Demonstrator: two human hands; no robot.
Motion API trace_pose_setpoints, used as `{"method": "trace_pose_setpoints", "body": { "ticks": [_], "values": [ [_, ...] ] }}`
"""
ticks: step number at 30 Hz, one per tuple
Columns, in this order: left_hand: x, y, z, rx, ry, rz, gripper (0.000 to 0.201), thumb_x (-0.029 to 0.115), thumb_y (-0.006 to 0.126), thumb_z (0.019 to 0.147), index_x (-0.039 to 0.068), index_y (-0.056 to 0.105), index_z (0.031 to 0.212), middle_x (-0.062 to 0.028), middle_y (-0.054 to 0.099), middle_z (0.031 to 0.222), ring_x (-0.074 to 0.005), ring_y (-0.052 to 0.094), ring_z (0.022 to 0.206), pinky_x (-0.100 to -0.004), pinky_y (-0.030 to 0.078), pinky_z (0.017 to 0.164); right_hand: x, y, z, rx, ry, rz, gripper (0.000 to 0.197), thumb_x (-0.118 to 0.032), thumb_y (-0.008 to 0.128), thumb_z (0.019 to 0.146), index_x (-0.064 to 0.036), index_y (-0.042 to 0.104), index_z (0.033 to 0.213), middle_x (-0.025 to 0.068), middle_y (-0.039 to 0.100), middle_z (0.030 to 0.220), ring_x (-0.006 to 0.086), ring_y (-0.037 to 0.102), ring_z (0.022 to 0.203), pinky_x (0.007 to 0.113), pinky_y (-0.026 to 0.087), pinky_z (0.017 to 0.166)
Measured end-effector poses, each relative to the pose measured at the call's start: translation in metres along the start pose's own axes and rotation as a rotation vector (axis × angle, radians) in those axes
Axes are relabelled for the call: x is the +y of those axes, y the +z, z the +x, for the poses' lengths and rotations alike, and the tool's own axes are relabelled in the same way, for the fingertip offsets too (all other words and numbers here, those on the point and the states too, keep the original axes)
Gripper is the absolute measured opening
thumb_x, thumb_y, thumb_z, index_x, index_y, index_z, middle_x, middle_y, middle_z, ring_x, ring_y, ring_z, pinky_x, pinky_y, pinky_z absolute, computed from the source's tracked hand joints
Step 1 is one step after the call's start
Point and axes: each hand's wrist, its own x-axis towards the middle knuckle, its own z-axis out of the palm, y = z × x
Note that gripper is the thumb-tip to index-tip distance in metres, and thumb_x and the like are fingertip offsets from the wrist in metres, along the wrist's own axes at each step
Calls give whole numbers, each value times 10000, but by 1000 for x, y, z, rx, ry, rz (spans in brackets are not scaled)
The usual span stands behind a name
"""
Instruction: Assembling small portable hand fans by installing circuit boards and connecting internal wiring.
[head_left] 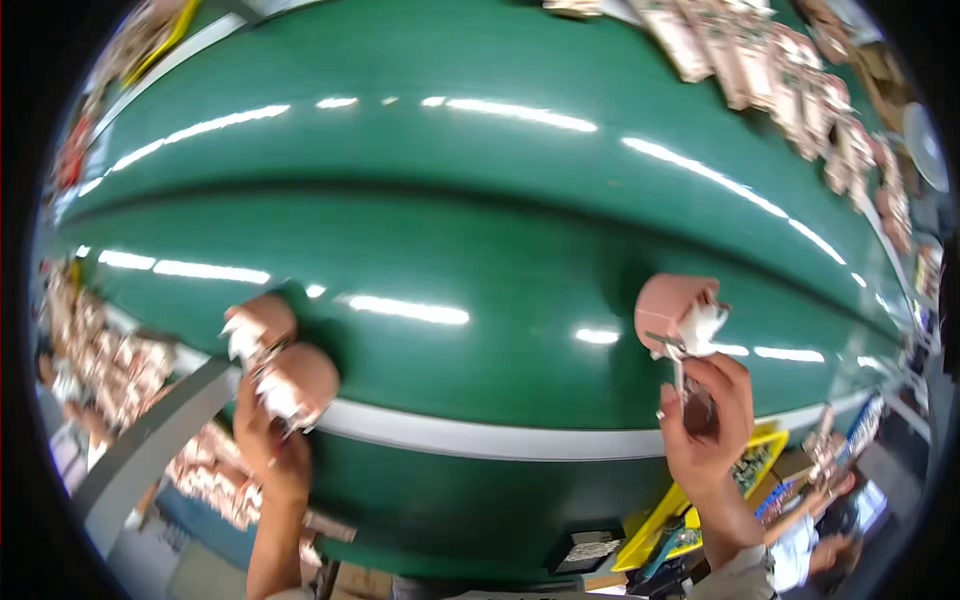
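Over the near edge of a green work surface [430, 270], my left hand [275, 455] is closed at a rounded pink-and-white piece [305, 380]. A second piece of the same kind [262, 322] lies just beyond it, touching or overlapping it. My right hand [710, 420], on the right, pinches a thin pale part at the near side of another rounded pink piece [670, 308] with a white, uneven side. Motion blur hides the fine shape of these pieces and the exact contact of my fingers.
A grey metal bar [160, 440] slants beside my left hand. Piles of pink pieces [120, 370] lie at the left, with more [740, 65] at the far right. A yellow bin [650, 520] with small parts stands near my right forearm. Other people [825, 545] are at lower right.
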Motion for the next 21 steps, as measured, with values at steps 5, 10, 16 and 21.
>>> {"method": "trace_pose_setpoints", "body": {
  "ticks": [5,10,16,21],
  "values": [
    [4,6,5,66,-62,-231,413,-131,452,888,1,411,1277,-326,437,1370,-415,512,1222,-456,448,982,31,-55,36,193,-10,-207,316,-21,697,798,32,616,1100,156,627,1060,240,605,922,319,498,783],
    [57,17,75,176,-134,-205,426,-55,564,906,-97,392,1293,-209,456,1343,-269,531,1183,-351,446,982,76,-84,104,425,5,-1,301,-25,656,858,-24,617,1157,63,619,1110,99,574,896,218,485,715],
    [207,108,259,274,338,-261,294,89,620,905,-42,566,1162,-157,614,1098,-275,618,983,-343,486,866,91,-96,239,492,26,-84,368,-239,639,828,30,638,1079,220,683,966,336,669,896,408,514,762],
    [293,136,393,478,675,-218,267,41,543,810,98,562,1070,-223,642,908,-431,612,866,-491,479,711,143,-141,346,574,-117,-471,307,-255,701,789,-2,711,963,186,703,913,294,683,816,380,526,763]
  ]
}}
